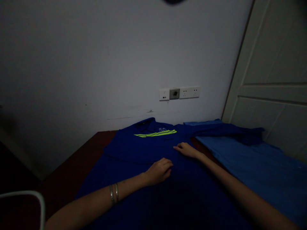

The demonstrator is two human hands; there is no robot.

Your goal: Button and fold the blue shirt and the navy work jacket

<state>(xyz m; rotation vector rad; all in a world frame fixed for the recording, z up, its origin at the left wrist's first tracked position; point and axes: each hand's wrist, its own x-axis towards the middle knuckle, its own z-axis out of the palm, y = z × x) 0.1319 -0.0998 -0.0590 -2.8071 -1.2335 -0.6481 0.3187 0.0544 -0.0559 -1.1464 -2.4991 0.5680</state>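
A dark blue work shirt with a collar and a yellow-green reflective stripe across the chest lies spread out before me. Its right-hand sleeve stretches out to the right, and a long crease crosses the left part of the body. My left hand, with two silvery bangles on the wrist, is over the middle of the shirt; its fingers are curled in, and what they may hold is hidden. Farther forward and to the right, my right hand rests at the shirt below the stripe, fingers reaching left and partly stretched out.
Lighter blue cloth lies on the right, partly beneath the sleeve. Dark reddish tabletop shows at the left. Behind stands a pale wall with sockets; a panelled door is at the right. A white curved bar is at lower left.
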